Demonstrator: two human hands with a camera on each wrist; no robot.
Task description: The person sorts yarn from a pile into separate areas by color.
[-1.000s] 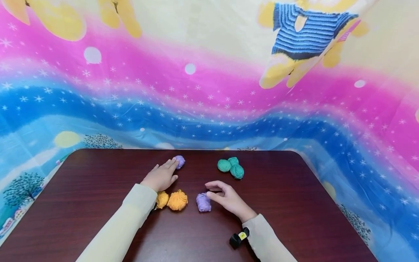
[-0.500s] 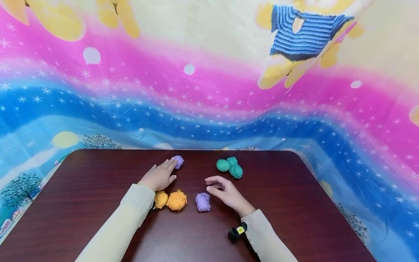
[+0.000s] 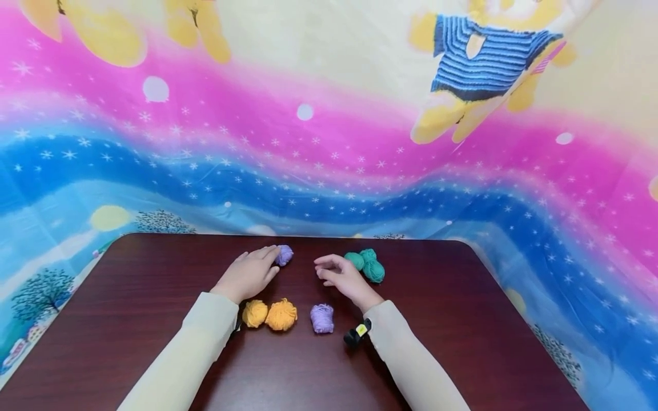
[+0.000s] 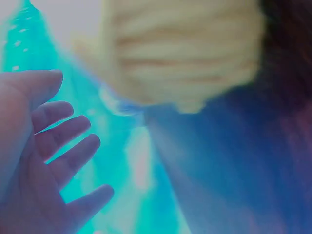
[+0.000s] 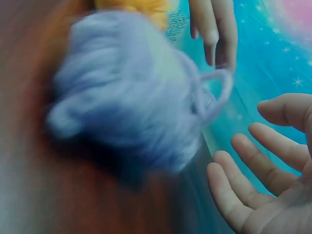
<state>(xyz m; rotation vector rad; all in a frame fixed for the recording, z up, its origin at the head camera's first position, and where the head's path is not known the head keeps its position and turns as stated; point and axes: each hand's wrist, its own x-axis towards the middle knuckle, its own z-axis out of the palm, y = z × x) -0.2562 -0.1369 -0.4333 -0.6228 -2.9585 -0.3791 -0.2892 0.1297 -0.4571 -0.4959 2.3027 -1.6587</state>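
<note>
1. Dark wooden table [image 3: 128,319] stands before a colourful cartoon sheet [image 3: 329,142].
2. Your left hand [image 3: 247,275] rests flat, fingertips touching the far purple yarn ball [image 3: 284,254].
3. Your right hand [image 3: 343,276] hovers loosely curled and empty, just beside the green yarn balls [image 3: 367,264].

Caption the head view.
Left hand touches a purple yarn ball; right hand hovers open near green yarn balls.

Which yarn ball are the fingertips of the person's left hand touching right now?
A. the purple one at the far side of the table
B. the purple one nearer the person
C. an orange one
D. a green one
A: in the head view the left hand lies flat with its fingertips against the far purple yarn ball.
</note>
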